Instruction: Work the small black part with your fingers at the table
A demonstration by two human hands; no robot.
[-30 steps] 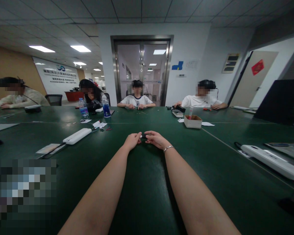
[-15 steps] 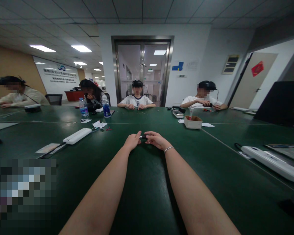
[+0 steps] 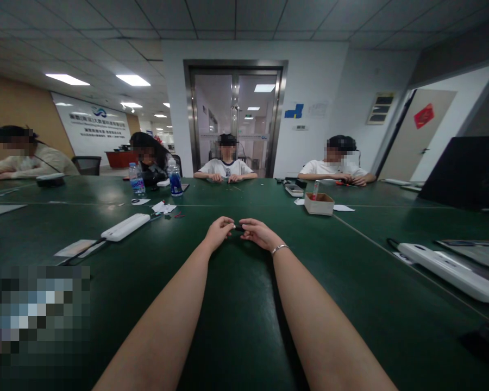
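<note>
Small blk item (image 3: 239,228) is up in both hands, nearer the wearer than the open box (image 3: 319,207) & to its left, just above green tabletop (image 3: 236,326). R hand (image 3: 261,233), w/ silver bracelet (image 3: 279,248) at the wrist, has a narrow thumb-&-finger pinch on the dark end; L hand (image 3: 219,233) pinches the opp. end, which looks pale. Grips tight, fingertips nearly meeting; exact item type too small to tell. A clear tube w/ red in it (image 3: 315,190) stands up out of the box; white paper (image 3: 344,208) lies just right of the box, a pale phone-like item (image 3: 294,190) just beyond it on the left. Well left of the box: two bottles (image 3: 175,179), white scraps (image 3: 163,207), then a long white device (image 3: 126,227) w/ blk cable. Right of the box & nearer the wearer: another white device (image 3: 448,271); farther right, a big blk panel (image 3: 464,174). Beyond the box, co-worker in cap (image 3: 330,169) has hands at a small red-orange item (image 3: 342,183); another co-worker in white tee (image 3: 226,167) sits beyond & left of it. Pixelated patch (image 3: 32,320), far left of the box: can't tell what's there.
</note>
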